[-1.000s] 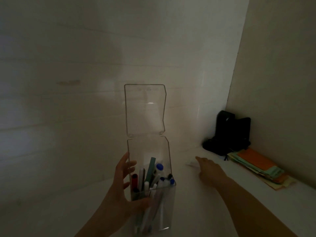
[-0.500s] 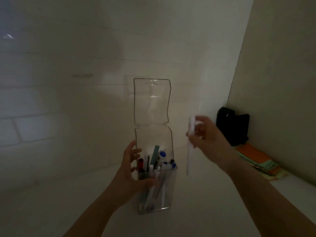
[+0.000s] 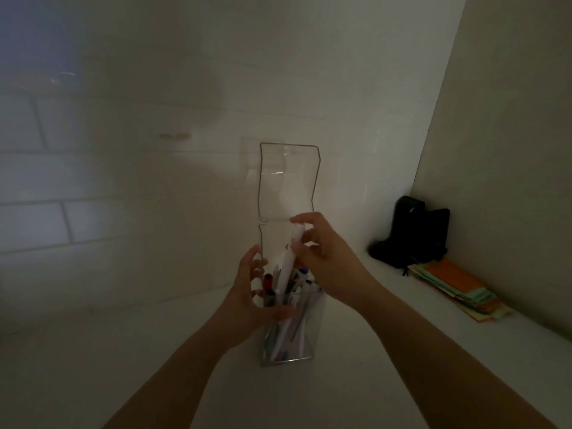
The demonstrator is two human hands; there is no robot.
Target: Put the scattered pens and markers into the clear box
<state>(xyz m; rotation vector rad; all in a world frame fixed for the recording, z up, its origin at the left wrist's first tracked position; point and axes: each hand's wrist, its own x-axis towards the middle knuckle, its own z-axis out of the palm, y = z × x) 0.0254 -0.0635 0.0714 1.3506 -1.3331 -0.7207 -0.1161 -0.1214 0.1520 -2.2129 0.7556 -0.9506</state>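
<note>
A tall clear box [image 3: 306, 351] stands on the white counter with its hinged lid [image 3: 288, 181] standing open above it. Several pens and markers [image 3: 297, 286] stand inside, among them a red-capped one and some blue-capped ones. My left hand [image 3: 250, 292] wraps around the box's left side near the rim. My right hand [image 3: 322, 252] hovers over the opening and pinches a white pen [image 3: 288, 261], which points down with its lower end among the other pens.
A black object [image 3: 411, 230] sits in the right corner against the wall. A stack of orange and green papers [image 3: 458, 289] lies in front of it. White tiled wall runs behind the box.
My right hand reached to the counter on the right, lifted the white pen and carried it left over the box; the pen's tip now dips into the opening. The left hand stayed on the box.
</note>
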